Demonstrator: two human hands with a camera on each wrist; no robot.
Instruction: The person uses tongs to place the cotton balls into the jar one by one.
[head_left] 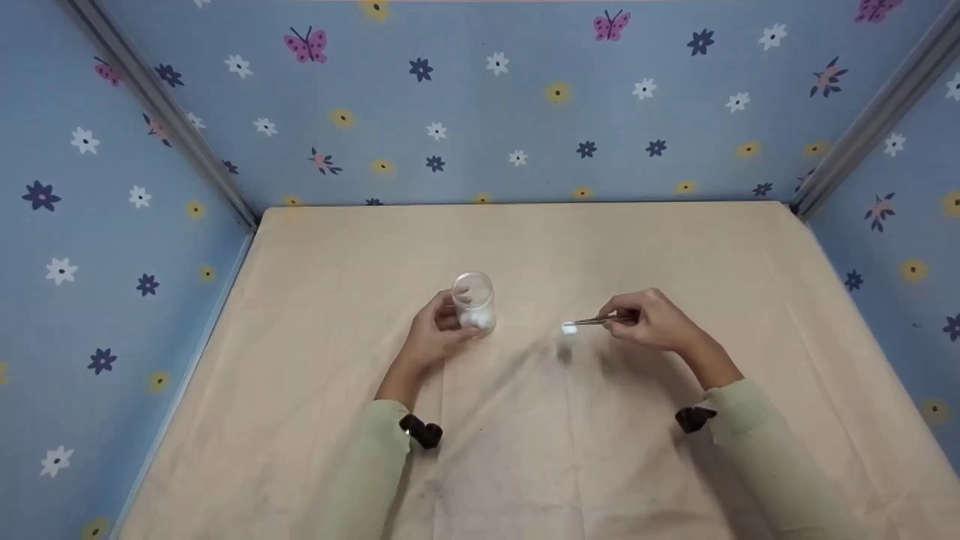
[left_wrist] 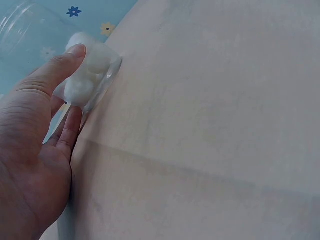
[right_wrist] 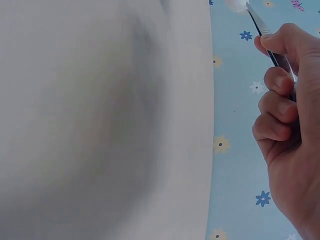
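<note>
My left hand [head_left: 435,331] grips a clear jar [head_left: 473,292] around its side, thumb in front and fingers behind. Several white cotton balls [left_wrist: 89,67] lie at the bottom of the jar, seen through its wall in the left wrist view. To the right, my right hand [head_left: 651,321] pinches metal tweezers [head_left: 592,321] between thumb and forefinger, the other fingers curled in. A white cotton ball [head_left: 570,328] sits in the tweezers' tips, which point left toward the jar; its shadow falls on the cloth below. In the right wrist view that cotton ball [right_wrist: 237,5] is cut by the top edge.
A beige cloth [head_left: 360,247] with creases covers the table. Blue panels [head_left: 480,97] printed with flowers and butterflies stand behind it and on both sides, with grey posts [head_left: 172,120] at the corners. Dark wrist cameras [head_left: 421,431] are worn at both sleeves.
</note>
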